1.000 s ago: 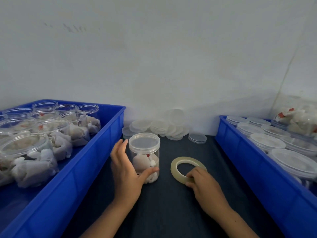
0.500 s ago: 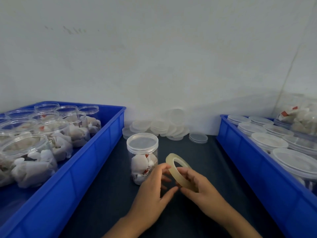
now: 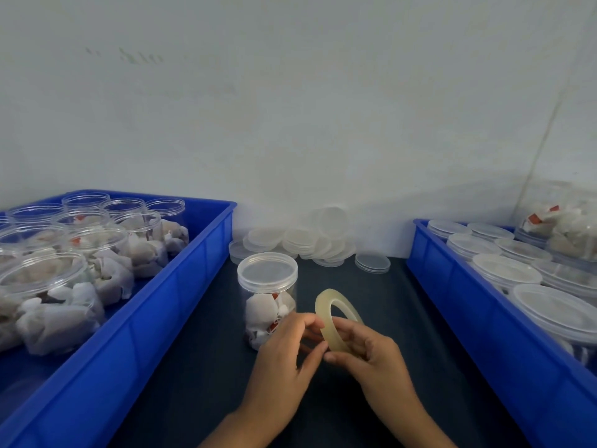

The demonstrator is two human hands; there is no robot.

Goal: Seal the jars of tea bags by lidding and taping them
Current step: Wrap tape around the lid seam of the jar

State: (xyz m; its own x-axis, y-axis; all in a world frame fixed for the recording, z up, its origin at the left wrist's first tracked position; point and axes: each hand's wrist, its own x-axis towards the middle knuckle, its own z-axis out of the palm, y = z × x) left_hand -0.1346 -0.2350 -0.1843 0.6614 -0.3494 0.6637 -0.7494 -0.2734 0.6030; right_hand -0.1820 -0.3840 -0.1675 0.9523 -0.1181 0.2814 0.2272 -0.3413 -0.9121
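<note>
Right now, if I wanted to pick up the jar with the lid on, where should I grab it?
Probably around the clear wall of the lidded jar, just below its lid, coming from the left. It stands upright, and the left hand and right hand holding the tape roll crowd its right front.

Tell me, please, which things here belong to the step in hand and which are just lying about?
In use:
tape roll, held by right hand, left hand picking at it
lidded jar on the mat

Lying about:
loose lids
left bin of open jars
right bin of lidded jars
</note>
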